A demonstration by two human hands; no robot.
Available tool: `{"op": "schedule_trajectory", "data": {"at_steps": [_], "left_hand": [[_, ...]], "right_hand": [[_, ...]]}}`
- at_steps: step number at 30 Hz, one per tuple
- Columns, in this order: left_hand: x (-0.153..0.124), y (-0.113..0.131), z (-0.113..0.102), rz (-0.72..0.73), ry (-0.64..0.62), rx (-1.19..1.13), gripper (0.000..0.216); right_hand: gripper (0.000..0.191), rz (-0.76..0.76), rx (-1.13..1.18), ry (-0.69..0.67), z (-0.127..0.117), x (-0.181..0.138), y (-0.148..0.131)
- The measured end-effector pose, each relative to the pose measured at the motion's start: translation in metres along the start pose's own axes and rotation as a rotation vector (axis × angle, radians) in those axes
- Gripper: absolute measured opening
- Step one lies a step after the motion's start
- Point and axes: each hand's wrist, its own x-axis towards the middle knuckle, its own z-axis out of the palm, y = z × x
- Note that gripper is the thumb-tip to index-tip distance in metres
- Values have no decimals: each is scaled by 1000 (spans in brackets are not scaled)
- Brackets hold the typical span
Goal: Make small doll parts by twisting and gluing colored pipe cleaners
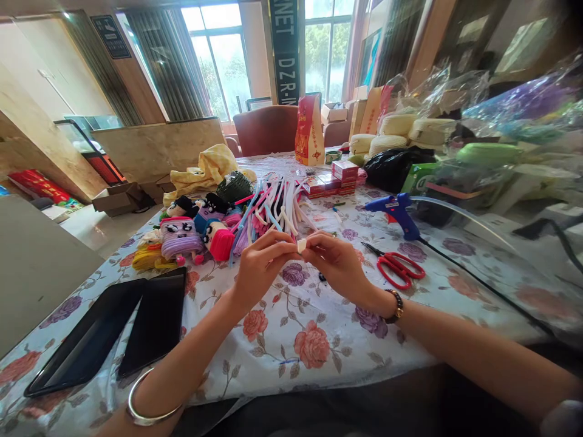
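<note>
My left hand (259, 264) and my right hand (337, 264) meet above the flowered tablecloth (291, 334) and pinch a small white piece (301, 245) between their fingertips. Both hands are closed on it. A silver bangle sits on my left wrist, a dark bead bracelet on my right. Just behind my hands lies a bundle of pipe cleaners (273, 212) in white, pink and blue. To the left of it sit several small fuzzy toys (191, 233).
Red scissors (398, 267) lie right of my hands, a blue glue gun (396, 212) with its cord behind them. Two dark tablets (113, 334) lie at the left front. Red boxes (337, 179), a red bag (310, 130), yellow cloth (207, 170) and plastic-wrapped goods (501, 139) crowd the far side.
</note>
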Motion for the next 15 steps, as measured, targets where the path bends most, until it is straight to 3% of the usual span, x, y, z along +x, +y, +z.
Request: {"op": "schedule_trajectory", "data": {"at_steps": [8,15], "left_hand": [[3,3,-3,-119,63,-117,9],[4,4,-4,-121,21,-130,13]], "right_hand": [[14,43,128,-155,-4,1,4],[10,-15,142,-251,-8,1,5]]}}
